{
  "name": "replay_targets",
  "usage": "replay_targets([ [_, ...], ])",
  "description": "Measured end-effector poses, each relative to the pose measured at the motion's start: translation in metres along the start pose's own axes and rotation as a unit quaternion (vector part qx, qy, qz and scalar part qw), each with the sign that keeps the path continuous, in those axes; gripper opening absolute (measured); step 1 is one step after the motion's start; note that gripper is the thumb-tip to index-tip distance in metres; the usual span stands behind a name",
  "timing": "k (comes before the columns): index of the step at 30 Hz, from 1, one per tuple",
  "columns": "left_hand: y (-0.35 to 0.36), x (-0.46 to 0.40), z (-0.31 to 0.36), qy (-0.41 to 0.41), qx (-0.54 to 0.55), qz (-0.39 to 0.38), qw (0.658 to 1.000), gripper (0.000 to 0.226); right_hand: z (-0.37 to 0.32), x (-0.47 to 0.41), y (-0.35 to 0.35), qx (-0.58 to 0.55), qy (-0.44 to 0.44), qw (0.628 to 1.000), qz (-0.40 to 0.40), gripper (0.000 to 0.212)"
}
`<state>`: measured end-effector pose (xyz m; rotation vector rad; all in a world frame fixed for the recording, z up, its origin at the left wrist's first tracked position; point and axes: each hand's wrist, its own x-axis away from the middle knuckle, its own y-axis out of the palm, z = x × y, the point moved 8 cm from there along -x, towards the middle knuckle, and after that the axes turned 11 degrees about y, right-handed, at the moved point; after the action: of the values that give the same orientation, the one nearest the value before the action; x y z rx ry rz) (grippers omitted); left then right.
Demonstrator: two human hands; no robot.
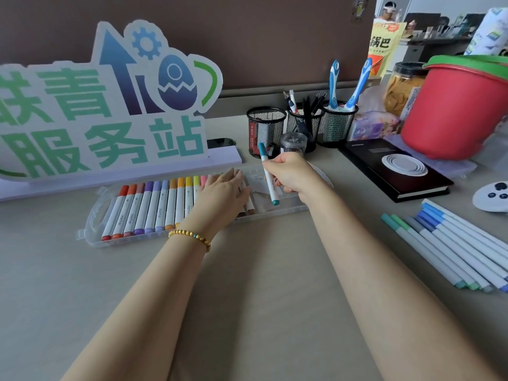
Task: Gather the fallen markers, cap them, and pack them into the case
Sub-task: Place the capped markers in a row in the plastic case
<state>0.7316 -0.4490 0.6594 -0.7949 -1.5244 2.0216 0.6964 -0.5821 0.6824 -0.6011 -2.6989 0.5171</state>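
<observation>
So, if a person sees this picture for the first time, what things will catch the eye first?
Probably the two hands at the centre: the right hand grips a teal marker above the clear case, while the left hand rests flat on the markers in it. The rainbow row of markers fills the case's left part. Behind stands a big sign, and a red bucket sits at the far right.

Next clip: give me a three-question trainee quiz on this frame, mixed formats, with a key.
1. True or false: the right hand holds a teal-capped marker above the case.
2. What is the left hand doing? A) resting flat on the packed markers B) lifting the red bucket C) gripping a toothbrush
3. Fill in: the loose markers lie on the desk to the person's ____.

Key: 1 true; 2 A; 3 right.
</observation>
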Motion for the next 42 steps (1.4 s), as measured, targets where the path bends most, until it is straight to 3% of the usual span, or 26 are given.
replay_targets([
  [2,0.001,0.001,0.0,0.01,0.001,-0.001,1.0,0.048,0.001,-0.002,0.0,0.014,-0.001,1.0,0.006,0.031],
  [6,0.004,0.002,-0.003,-0.002,-0.034,-0.028,0.999,0.046,0.001,0.0,-0.004,0.076,0.002,0.997,0.022,0.023],
  [10,0.005,0.002,-0.004,-0.021,-0.048,-0.039,0.998,0.043,0.009,-0.007,-0.001,0.098,0.023,0.994,0.037,0.036],
  [17,0.006,0.006,-0.003,-0.036,-0.026,0.004,0.999,0.049,0.008,-0.017,0.018,0.143,0.02,0.988,0.057,0.039],
  [26,0.002,0.003,-0.009,-0.003,-0.022,-0.007,1.0,0.048,0.005,-0.015,0.033,0.364,-0.027,0.924,0.117,0.037],
  [28,0.002,0.004,-0.01,-0.001,-0.023,-0.01,1.0,0.047,0.004,-0.014,0.03,0.365,-0.034,0.924,0.109,0.04],
  [31,0.003,0.003,-0.011,-0.001,-0.022,-0.013,1.0,0.047,-0.003,-0.009,0.02,0.316,-0.081,0.941,0.088,0.025],
  [36,0.006,0.002,-0.016,-0.018,-0.017,-0.008,1.0,0.05,0.003,0.003,0.034,0.413,-0.137,0.9,0.033,0.039],
  [42,0.006,0.002,-0.016,-0.018,-0.022,-0.011,1.0,0.051,0.007,0.004,0.037,0.423,-0.156,0.892,0.032,0.04],
])
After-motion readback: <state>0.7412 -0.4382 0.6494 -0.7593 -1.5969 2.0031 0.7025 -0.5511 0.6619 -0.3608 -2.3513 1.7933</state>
